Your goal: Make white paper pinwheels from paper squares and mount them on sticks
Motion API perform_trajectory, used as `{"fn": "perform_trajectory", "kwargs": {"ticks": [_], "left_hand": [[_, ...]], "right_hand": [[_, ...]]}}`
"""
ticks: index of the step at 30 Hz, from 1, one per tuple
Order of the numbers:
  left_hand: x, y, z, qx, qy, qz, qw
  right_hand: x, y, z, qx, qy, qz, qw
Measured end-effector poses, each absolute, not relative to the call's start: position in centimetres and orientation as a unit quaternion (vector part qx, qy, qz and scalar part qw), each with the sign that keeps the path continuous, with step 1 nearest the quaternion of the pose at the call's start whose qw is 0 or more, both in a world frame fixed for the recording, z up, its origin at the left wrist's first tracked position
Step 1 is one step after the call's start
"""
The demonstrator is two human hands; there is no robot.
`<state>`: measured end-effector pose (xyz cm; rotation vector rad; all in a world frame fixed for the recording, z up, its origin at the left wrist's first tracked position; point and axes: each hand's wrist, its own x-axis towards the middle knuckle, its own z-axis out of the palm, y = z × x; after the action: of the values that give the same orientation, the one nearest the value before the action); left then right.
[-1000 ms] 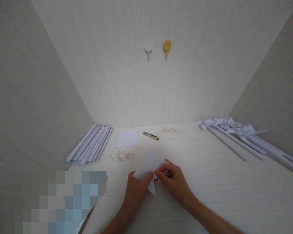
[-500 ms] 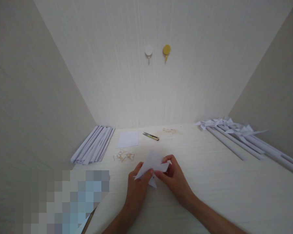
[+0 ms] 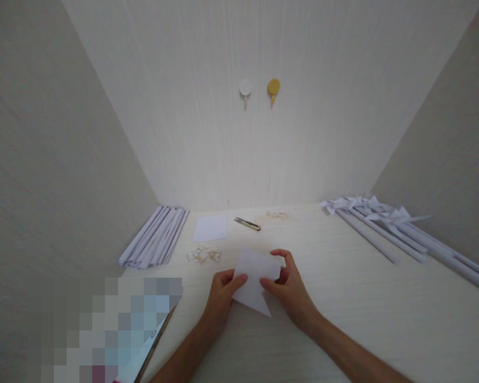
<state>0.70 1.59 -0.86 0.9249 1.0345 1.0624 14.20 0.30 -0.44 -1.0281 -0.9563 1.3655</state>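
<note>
Head-cam view of a pale desk (image 3: pixel 343 298) w/ walls on three sides. Far left: a bundle of rolled white paper tubes (image 3: pixel 154 236) lies by the left wall. Next to it, a small flat white paper square (image 3: pixel 210 228), w/ a scatter of tiny tan scraps (image 3: pixel 203 256) just in front of it. Right of the square, small thread snips (image 3: pixel 247 224) w/ a yellowish handle.

Centre foreground: the person's left hand (image 3: pixel 222 298) pinches the left edge of a folded white paper piece (image 3: pixel 255 282), thumb on top. The right hand (image 3: pixel 291 290) grips the piece's right side, fingers curled over the upper corner. The piece is held just above the desk, betw. both hands.

Change vs. half a sec. ago: the piece then showed a narrow point sticking out low between the hands; now it is turned and opened flatter to the camera, one broad face w/ a corner pointing down. Both hands have shifted slightly apart. Likely a refold or re-grip mid-fold; work on this piece looks unfinished.

Far right: finished paper pinwheels on long white sticks (image 3: pixel 387 226) lie in a fan along the right wall. On the back wall, two hooks: one white (image 3: pixel 245 89), one yellow (image 3: pixel 273 87).
</note>
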Motion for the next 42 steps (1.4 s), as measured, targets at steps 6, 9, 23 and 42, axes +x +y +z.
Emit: {"fn": "perform_trajectory", "kwargs": {"ticks": [6,9,23,42], "left_hand": [[0.8,1.6,0.0,0.448,0.526,0.41,0.595],[1.0,1.5,-0.1,0.454,0.513,0.413,0.6],[0.8,1.7,-0.3,0.428,0.533,0.425,0.594],[0.7,2.0,-0.9,0.401,0.482,0.451,0.636]], "right_hand": [[14.1,0.3,-0.3,-0.429,-0.413,0.579,0.557],[14.1,0.5,-0.4,-0.415,-0.393,0.575,0.586],[14.6,1.2,-1.1,-0.375,-0.336,0.634,0.587],[14.8,1.3,-1.3,-0.387,-0.362,0.626,0.573]]}}
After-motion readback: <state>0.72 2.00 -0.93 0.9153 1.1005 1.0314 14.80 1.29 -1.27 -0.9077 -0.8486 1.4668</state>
